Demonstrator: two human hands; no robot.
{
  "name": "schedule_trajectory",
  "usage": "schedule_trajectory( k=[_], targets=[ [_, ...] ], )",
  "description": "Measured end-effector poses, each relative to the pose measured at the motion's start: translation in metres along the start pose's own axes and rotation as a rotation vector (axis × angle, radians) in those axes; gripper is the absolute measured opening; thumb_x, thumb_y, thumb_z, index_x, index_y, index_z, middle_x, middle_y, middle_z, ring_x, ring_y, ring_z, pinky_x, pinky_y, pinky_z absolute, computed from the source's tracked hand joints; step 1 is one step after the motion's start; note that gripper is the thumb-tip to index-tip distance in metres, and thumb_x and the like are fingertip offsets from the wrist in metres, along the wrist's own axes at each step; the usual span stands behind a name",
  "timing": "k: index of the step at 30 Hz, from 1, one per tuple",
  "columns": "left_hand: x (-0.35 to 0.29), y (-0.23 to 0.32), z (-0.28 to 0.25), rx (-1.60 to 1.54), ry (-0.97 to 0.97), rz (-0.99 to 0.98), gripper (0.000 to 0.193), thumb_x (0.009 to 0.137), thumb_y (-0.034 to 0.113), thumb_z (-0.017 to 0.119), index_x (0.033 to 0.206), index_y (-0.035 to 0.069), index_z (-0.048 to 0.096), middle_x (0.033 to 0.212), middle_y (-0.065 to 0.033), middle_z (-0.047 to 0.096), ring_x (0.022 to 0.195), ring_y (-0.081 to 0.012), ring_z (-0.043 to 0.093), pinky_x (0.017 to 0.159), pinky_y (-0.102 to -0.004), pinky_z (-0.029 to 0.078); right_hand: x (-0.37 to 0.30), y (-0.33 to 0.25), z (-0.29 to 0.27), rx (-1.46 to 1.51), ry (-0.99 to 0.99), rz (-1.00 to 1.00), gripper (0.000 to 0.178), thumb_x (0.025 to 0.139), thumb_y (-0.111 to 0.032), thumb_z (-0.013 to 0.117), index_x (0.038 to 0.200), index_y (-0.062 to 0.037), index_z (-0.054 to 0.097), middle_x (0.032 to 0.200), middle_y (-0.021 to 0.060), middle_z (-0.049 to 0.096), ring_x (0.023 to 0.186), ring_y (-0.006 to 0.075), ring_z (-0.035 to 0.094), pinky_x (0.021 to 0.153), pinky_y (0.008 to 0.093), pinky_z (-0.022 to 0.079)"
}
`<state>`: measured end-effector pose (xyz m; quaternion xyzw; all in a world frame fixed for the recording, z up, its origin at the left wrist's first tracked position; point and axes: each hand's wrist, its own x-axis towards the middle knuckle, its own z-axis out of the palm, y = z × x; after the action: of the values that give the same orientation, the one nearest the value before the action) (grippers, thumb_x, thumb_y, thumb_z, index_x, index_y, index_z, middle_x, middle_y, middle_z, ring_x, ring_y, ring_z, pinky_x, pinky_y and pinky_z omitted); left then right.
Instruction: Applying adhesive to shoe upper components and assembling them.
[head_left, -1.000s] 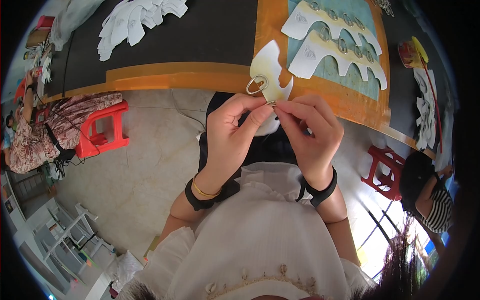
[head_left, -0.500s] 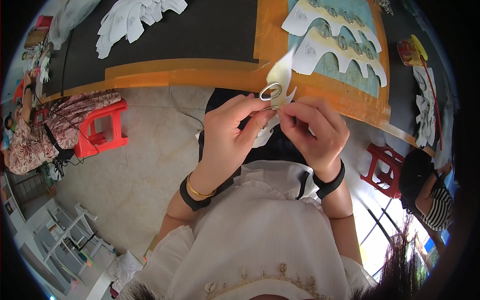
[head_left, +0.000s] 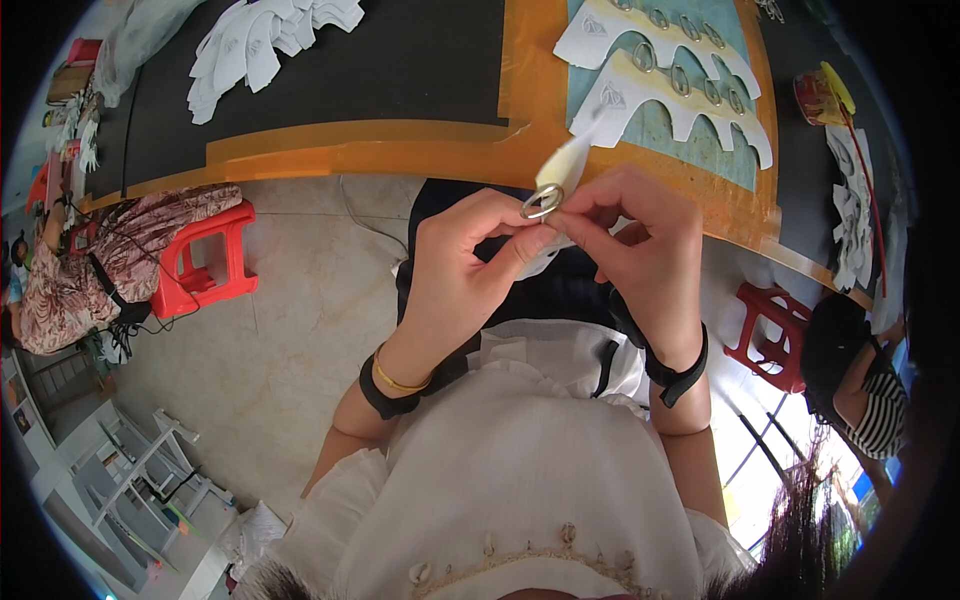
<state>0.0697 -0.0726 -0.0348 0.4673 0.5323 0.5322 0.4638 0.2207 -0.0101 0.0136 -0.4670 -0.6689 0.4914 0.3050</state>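
Observation:
Before my body, just off the table edge, my left hand [head_left: 470, 245] pinches a white, scalloped sheet piece [head_left: 565, 165] between thumb and fingers. The piece has a yellowish strip, and its pointed end sticks up toward the table. An oval metal ring [head_left: 528, 210] stands at the pinch; a second may lie behind it. My right hand [head_left: 645, 235] meets the left there, its thumb and forefinger closed on the piece beside the ring. My fingers hide the exact contact. Beyond, two similar white pieces [head_left: 650, 105] lie with metal rings along their yellow strips.
Those pieces rest on a pale blue-green board [head_left: 655, 130] framed by orange tape [head_left: 360, 140]. A fan of white pieces [head_left: 240, 50] lies on the black table top [head_left: 420, 70]. More white pieces [head_left: 850, 200] and a red-yellow tub [head_left: 820, 98] are right. Red stools [head_left: 240, 255] and people flank me.
My right hand has turned and shifted slightly, its fingers now closer to the ring. The piece's tip and the ring have dropped a little toward me.

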Motion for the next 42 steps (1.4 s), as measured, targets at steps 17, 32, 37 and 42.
schedule_trajectory(
  k=[17, 32, 37, 42],
  targets=[
    [-0.001, 0.008, 0.010, -0.426, 0.195, -0.023, 0.007, 0.086, 0.002, 0.061, 0.092, -0.003, 0.059, 0.085, -0.0035, 0.059, 0.078, -0.0078, 0.057, 0.068, -0.0209, 0.047, -0.010, 0.018, 0.024, -0.088, 0.215, -0.315, 0.022, 0.067, -0.005, 0.078, 0.084, -0.0033, 0.064, 0.077, 0.0027, 0.059, 0.057, 0.0088, 0.056, 0.048, 0.0205, 0.044],
    [-0.005, 0.003, 0.012, -0.086, 0.221, 0.119, 0.009, 0.081, 0.000, 0.066, 0.083, -0.003, 0.058, 0.080, -0.0077, 0.063, 0.073, -0.0119, 0.057, 0.065, -0.0228, 0.044, -0.015, 0.015, 0.022, 0.327, 0.147, -0.061, 0.012, 0.072, 0.005, 0.069, 0.082, -0.0014, 0.064, 0.075, 0.0043, 0.059, 0.058, 0.0080, 0.054, 0.049, 0.0194, 0.041],
    [-0.002, 0.002, 0.010, -0.127, 0.254, 0.113, 0.009, 0.083, 0.001, 0.065, 0.083, -0.003, 0.057, 0.082, -0.0067, 0.059, 0.075, -0.0098, 0.056, 0.066, -0.0220, 0.044, -0.015, 0.016, 0.022, 0.113, 0.203, -0.116, 0.013, 0.072, 0.003, 0.070, 0.081, -0.0007, 0.062, 0.075, 0.0035, 0.059, 0.056, 0.0066, 0.053, 0.049, 0.0187, 0.041],
    [-0.003, 0.000, 0.006, -0.115, 0.313, 0.153, 0.009, 0.083, 0.000, 0.065, 0.085, -0.002, 0.056, 0.086, -0.0065, 0.058, 0.076, -0.0089, 0.056, 0.068, -0.0214, 0.044, -0.018, 0.011, 0.016, 0.186, 0.170, -0.091, 0.021, 0.070, -0.007, 0.077, 0.084, -0.0026, 0.063, 0.076, 0.0034, 0.059, 0.058, 0.0064, 0.055, 0.050, 0.0178, 0.044]
  ],
)
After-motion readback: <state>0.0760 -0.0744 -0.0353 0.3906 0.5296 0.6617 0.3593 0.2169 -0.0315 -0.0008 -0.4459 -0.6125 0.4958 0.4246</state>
